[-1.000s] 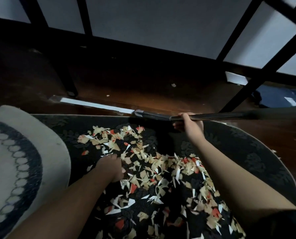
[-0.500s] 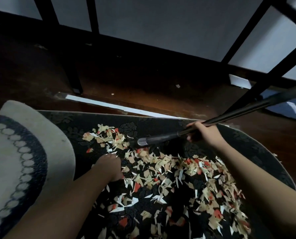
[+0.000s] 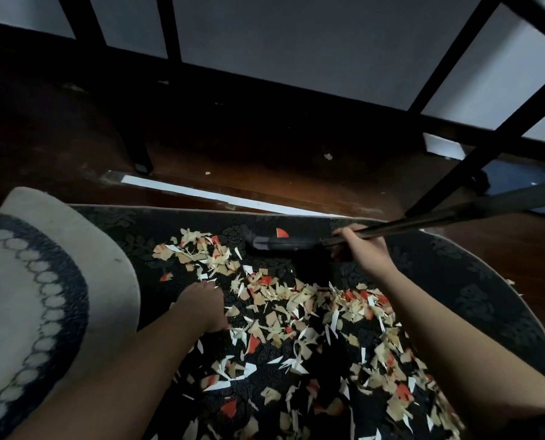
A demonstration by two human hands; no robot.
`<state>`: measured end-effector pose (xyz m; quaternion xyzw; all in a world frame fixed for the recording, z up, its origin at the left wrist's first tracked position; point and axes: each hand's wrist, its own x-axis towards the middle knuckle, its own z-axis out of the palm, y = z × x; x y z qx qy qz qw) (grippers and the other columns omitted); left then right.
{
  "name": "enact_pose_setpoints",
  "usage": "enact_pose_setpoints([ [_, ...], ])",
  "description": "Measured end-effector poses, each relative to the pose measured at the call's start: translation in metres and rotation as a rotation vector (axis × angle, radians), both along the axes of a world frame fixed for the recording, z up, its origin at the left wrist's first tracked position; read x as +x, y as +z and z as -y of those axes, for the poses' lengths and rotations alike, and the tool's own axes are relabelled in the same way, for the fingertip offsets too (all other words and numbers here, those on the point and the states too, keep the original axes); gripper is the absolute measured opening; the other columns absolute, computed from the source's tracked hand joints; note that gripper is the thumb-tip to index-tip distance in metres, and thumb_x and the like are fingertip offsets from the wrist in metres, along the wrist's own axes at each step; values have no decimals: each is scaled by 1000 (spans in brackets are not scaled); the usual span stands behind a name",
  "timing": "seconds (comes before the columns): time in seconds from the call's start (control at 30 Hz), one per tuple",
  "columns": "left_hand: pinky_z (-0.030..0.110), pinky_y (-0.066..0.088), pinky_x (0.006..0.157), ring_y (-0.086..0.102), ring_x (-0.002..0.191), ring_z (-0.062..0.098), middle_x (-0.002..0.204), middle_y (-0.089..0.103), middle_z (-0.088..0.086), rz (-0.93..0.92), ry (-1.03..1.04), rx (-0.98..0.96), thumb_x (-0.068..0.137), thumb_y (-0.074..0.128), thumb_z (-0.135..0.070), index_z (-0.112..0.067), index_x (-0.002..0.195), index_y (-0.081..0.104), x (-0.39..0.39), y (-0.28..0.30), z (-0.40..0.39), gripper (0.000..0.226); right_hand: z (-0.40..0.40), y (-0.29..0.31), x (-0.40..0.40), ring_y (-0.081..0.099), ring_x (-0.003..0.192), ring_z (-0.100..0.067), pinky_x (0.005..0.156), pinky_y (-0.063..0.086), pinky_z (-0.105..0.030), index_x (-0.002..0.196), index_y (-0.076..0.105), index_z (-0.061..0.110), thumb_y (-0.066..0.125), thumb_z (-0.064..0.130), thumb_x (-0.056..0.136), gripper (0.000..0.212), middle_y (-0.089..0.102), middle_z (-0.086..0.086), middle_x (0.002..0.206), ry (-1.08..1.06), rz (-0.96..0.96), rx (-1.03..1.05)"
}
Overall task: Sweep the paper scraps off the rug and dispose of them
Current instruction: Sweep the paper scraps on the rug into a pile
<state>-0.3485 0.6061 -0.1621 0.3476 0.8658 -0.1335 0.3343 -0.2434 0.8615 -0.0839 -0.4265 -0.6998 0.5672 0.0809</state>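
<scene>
Nearest the camera, two bare forearms reach forward over a dark patterned rug (image 3: 474, 290) that is strewn with paper scraps (image 3: 296, 315) in cream, white and red. The scraps lie in a broad band from the middle of the rug down toward the lower right edge of the view, with a smaller cluster further up and to the left. The left hand (image 3: 203, 308) rests palm down on the rug at the left edge of the scraps, its fingers curled under so that their exact state cannot be told. To the left, a pale rug with a dark ring of ovals (image 3: 36, 290) overlaps the dark one. Further out, the right hand (image 3: 361, 250) is clenched around a dark stick (image 3: 391, 228), whose blurred near end lies low over the rug just beyond the scraps, beside a lone red scrap (image 3: 281, 232). Past the rug's far edge, a white strip (image 3: 220, 196) lies on the brown wooden floor (image 3: 265, 147). Black furniture legs (image 3: 139, 147) stand beyond, before a pale wall (image 3: 296, 39).
</scene>
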Motion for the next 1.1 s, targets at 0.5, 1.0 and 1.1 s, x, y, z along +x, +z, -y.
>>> enact_pose_setpoints([
  [0.5,36,16,120,18,146,26,158,19,13,-13,-32,6,95,46,-46,-7,150,23,3,-1,-6,72,-14,7,-10,71,71,-24,74,58,-39,80,70,16,56,23,91,19,73,-10,72,-155,-89,101],
  [1.0,36,16,120,20,145,26,157,21,14,-32,-62,0,95,45,-46,-6,150,23,3,2,-3,72,-23,33,14,65,48,-12,47,53,-20,94,67,2,50,10,94,19,68,-11,61,-23,-70,59],
  [1.1,37,16,120,19,145,27,157,20,15,-24,-61,-12,95,45,-48,-6,151,23,2,1,-2,74,-21,28,3,66,55,-18,57,55,-28,94,68,3,53,13,93,18,69,-12,65,-147,-152,50],
])
